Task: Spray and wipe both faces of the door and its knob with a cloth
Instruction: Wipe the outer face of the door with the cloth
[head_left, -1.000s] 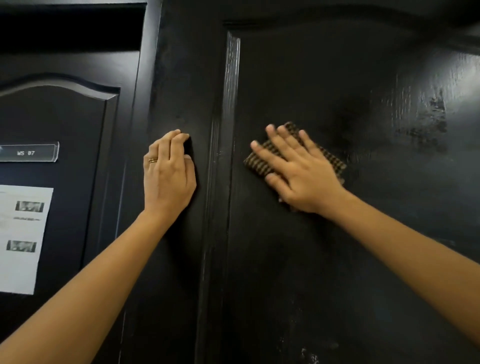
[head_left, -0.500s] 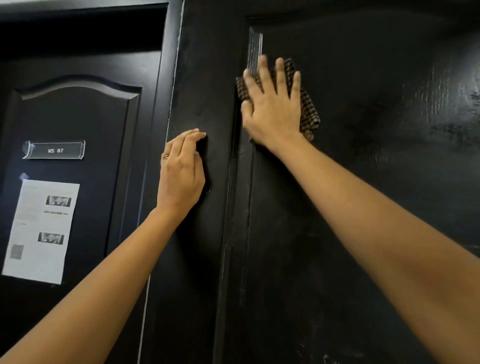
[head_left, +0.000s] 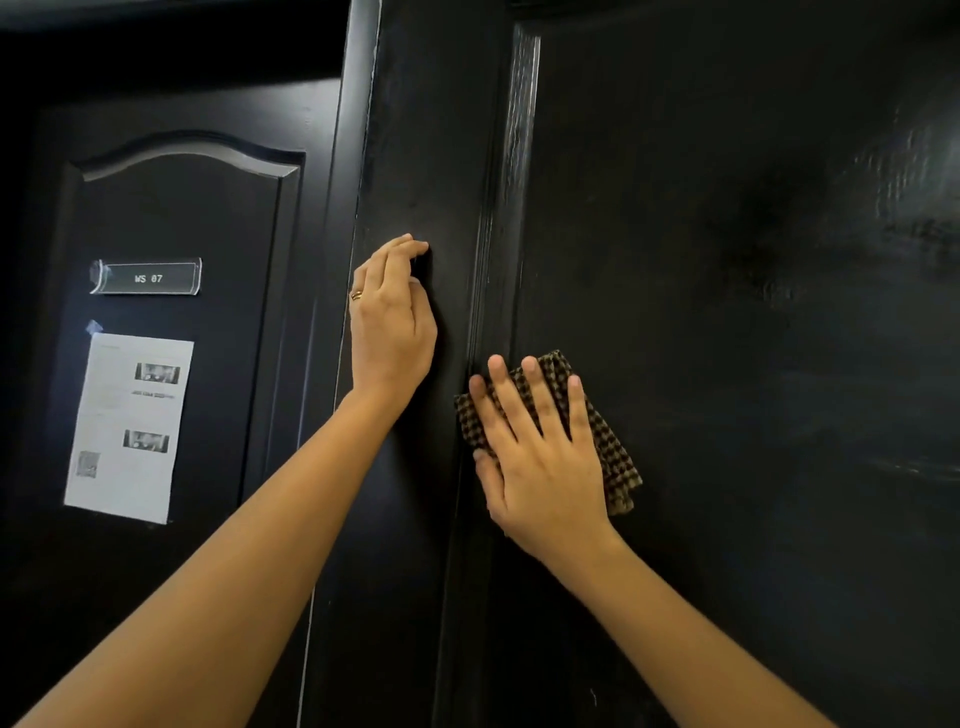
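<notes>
Pressing the checked cloth (head_left: 613, 457) flat against the black door (head_left: 727, 364), at the panel moulding (head_left: 498, 260), with the right hand (head_left: 545, 467), fingers straight and spread. Touching the door's edge strip with the left hand (head_left: 392, 327), fingers loosely bent, gripping nothing.

A clear acrylic nameplate (head_left: 148, 278) lettered "WS 07" in white marks a black panelled wooden door (head_left: 171, 228) in a dimly lit interior. Above the nameplate, the door's raised panel rises to a curved arch moulding (head_left: 187, 156) that catches a pale sheen. Just below the nameplate hangs a white printed paper sheet (head_left: 111, 415), fixed at its upper left corner with a scrap of blue tape (head_left: 93, 326). It carries two small greyscale pictures and a square code, and its text is too blurred to read. Right of the nameplate stands a glossy black door-frame post (head_left: 340, 166). High above the nameplate, the area lies in deep shadow.
</notes>
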